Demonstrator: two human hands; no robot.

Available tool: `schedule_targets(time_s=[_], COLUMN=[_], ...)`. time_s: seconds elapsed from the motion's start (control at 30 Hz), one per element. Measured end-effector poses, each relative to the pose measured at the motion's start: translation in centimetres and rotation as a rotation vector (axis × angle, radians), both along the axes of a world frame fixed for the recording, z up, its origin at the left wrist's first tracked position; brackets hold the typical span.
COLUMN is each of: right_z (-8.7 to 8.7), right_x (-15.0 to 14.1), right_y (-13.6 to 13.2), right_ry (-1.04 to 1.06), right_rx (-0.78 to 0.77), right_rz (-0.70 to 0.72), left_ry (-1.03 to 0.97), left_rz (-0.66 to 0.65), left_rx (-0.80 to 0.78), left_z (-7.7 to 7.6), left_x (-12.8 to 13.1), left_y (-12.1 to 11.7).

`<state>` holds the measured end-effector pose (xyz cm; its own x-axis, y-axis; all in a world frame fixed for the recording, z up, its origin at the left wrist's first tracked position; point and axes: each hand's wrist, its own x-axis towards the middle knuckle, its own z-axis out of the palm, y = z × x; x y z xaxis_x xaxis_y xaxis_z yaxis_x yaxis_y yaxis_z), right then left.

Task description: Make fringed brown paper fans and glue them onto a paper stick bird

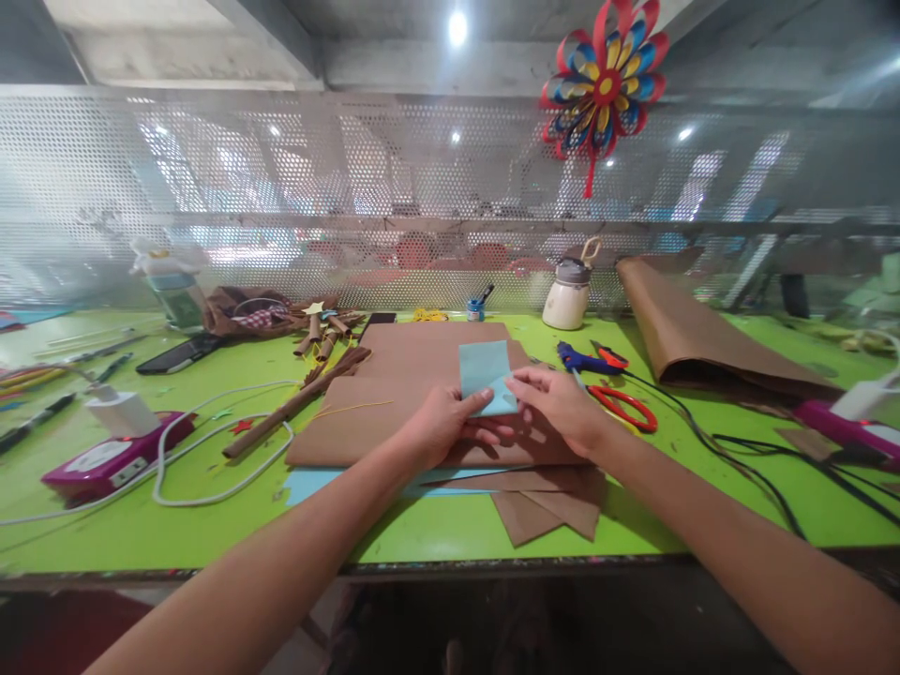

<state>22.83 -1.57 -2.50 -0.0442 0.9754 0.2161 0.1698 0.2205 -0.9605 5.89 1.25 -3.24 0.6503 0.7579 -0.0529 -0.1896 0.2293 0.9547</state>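
Between my two hands is a small piece of light blue paper (pixel 484 366), its lower part folded over. My left hand (pixel 450 424) pinches its lower left side, thumb on top and fingers beneath. At the right edge, my right hand (pixel 555 403) grips the paper between thumb and fingertips. Under both hands lies a large folded sheet of brown paper (pixel 358 431). More blue paper (pixel 313 483) and cut brown paper pieces (pixel 538 516) stick out below its front edge.
Right of my hands lie a blue glue gun (pixel 587 359) and red-handled scissors (pixel 622 408). Rolled brown paper tubes (pixel 299 403), a white cable (pixel 163 459) and a purple power strip (pixel 116 459) are at left. A cream bottle (pixel 566 298) stands behind.
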Motion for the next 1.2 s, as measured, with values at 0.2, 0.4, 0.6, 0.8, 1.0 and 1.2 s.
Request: schedule_targets(time_s=[0.2, 0.4, 0.6, 0.8, 1.0, 1.2], right_z=[0.02, -0.02, -0.33, -0.38, -0.02, 0.04], right_x=[-0.22, -0.34, -0.24, -0.27, -0.31, -0.21], right_y=[-0.4, -0.42, -0.28, -0.25, -0.37, -0.3], right_ry=[0.107, 0.129, 0.12, 0.115, 0.123, 0.11], right_rx=[-0.124, -0.16, -0.171, -0.162, -0.147, -0.15], right_rz=[0.026, -0.016, -0.044, -0.034, -0.042, -0.07], left_ry=[-0.033, -0.062, -0.04, 0.049, 0.015, -0.002], left_rz=[0.002, 0.038, 0.099, 0.129, 0.139, 0.16], left_rx=[0.007, 0.012, 0.043, 0.082, 0.106, 0.073], left_z=[0.09, -0.19, -0.53, -0.73, -0.59, -0.06], left_x=[-0.03, 0.12, 0.04, -0.13, -0.04, -0.07], left_y=[-0.09, 0.2, 0.4, 0.42, 0.38, 0.26])
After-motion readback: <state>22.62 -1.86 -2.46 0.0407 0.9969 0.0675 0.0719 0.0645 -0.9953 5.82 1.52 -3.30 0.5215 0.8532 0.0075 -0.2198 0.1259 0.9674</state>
